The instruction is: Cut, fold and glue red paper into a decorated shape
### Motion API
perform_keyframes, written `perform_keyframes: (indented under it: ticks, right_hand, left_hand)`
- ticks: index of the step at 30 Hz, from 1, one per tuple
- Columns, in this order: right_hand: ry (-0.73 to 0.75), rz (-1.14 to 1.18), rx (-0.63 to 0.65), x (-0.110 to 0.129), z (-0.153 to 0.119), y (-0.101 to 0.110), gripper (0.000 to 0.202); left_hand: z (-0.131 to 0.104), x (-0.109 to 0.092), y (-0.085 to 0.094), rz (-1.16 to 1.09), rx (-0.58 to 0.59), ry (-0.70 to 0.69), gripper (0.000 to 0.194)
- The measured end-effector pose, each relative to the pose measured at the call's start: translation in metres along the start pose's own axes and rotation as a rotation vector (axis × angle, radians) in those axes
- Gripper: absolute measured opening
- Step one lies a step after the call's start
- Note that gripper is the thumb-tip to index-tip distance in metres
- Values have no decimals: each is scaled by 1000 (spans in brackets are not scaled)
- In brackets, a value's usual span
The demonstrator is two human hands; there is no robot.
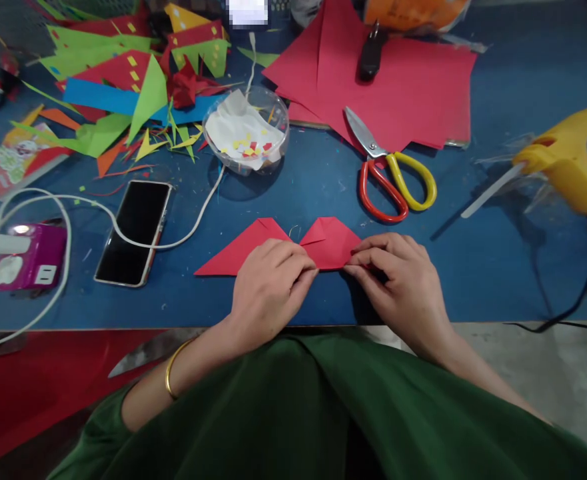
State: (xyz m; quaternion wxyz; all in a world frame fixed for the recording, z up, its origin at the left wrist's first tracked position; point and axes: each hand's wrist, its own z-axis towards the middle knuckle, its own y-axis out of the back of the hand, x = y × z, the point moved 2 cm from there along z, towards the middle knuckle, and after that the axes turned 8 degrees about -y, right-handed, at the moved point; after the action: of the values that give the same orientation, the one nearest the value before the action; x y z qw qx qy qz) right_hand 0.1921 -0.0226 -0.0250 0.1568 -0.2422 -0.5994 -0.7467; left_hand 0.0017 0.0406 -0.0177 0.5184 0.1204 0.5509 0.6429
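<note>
Blue tabletop (318,183) is observed, strewn at its far left with coloured paper scraps (148,100). Folded red paper (333,243) is located near the front edge, before the wearer's body. Its lower edge is pinched by the left hand (274,283), its right corner by the right hand (404,283); the hands are held apart. Scissors (372,147) are noted just beyond the paper, overlapping stacked red sheets (418,87). At left, a phone (138,210) is crossed by a white cable (173,246); at right, a yellow glue gun (568,160) is found.
</note>
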Motion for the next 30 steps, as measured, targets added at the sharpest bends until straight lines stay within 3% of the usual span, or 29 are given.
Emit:
perform_keyframes:
  ticks: [30]
  right_hand:
    - [-116,1,4,-3,8,5,13]
  left_hand:
    - [16,-6,-2,137,65,104,17]
